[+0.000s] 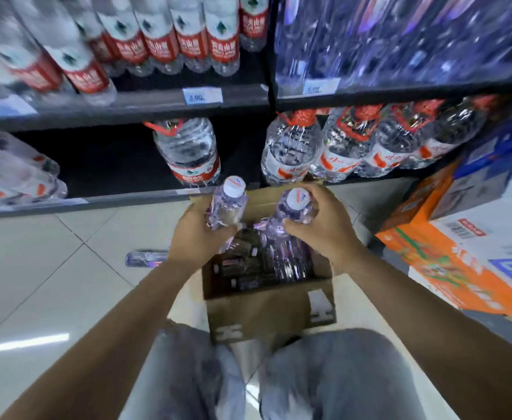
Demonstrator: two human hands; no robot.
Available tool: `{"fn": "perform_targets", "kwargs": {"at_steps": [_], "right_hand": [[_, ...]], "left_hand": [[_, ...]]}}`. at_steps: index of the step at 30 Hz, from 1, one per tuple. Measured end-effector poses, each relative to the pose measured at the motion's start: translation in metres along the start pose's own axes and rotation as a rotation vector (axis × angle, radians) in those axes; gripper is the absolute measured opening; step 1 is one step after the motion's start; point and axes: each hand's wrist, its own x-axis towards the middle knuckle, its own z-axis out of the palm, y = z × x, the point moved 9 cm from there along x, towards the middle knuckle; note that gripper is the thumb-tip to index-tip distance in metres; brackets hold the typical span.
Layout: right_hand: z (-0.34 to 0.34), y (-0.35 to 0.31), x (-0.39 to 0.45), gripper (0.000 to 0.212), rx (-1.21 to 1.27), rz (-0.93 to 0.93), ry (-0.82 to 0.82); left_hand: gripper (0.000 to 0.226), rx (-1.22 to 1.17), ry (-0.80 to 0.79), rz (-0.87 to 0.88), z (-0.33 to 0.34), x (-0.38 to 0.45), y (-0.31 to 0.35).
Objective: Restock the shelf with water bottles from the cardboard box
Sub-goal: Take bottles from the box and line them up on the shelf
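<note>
An open cardboard box (267, 310) stands on the floor between my knees, with several purple-tinted water bottles (285, 262) inside. My left hand (200, 234) grips one bottle (229, 201) by its body, white cap up, above the box's far left corner. My right hand (324, 222) holds a second bottle (294, 213) near its neck, over the box's far right part. The dark shelf (121, 201) stands just beyond the box. Its upper right bay holds purple-labelled bottles (400, 37).
One loose bottle (147, 258) lies on the tiled floor left of the box. Large jugs (294, 150) fill the bottom shelf, with a dark gap at its left. Red-labelled bottles (158, 40) line the upper left. Orange and white cartons (460, 259) are stacked at right.
</note>
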Motion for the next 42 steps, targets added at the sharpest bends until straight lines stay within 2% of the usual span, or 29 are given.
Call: {"fn": "perform_targets", "kwargs": {"at_steps": [5, 10, 13, 17, 22, 25, 33, 36, 42], "right_hand": [[-0.105, -0.130, -0.027, 0.056, 0.055, 0.006, 0.090], [-0.199, -0.270, -0.052, 0.048, 0.080, -0.094, 0.137], [-0.244, -0.352, -0.070, 0.049, 0.084, -0.158, 0.172], [-0.289, -0.446, -0.091, 0.056, 0.123, -0.270, 0.237], [-0.341, -0.553, -0.127, 0.052, 0.209, -0.426, 0.345], [-0.369, -0.601, -0.143, 0.053, 0.228, -0.515, 0.437], [-0.424, -0.694, -0.143, 0.062, 0.274, -0.755, 0.520], [-0.446, -0.719, -0.127, 0.069, 0.297, -0.846, 0.534], [-0.488, -0.761, -0.081, 0.069, 0.327, -0.964, 0.568]], "left_hand": [[0.029, -0.107, -0.009, 0.108, -0.105, -0.043, 0.139], [0.032, -0.135, 0.017, 0.241, -0.216, -0.079, 0.265], [0.043, -0.106, 0.060, 0.373, -0.281, -0.103, 0.335], [0.053, -0.133, 0.151, 0.479, -0.357, -0.123, 0.401], [0.045, -0.145, 0.250, 0.645, -0.448, -0.162, 0.482], [0.044, -0.139, 0.324, 0.749, -0.487, -0.182, 0.520], [0.057, -0.164, 0.464, 0.915, -0.550, -0.192, 0.604], [0.062, -0.175, 0.542, 0.946, -0.566, -0.187, 0.633], [0.065, -0.198, 0.674, 0.965, -0.595, -0.151, 0.682]]}}
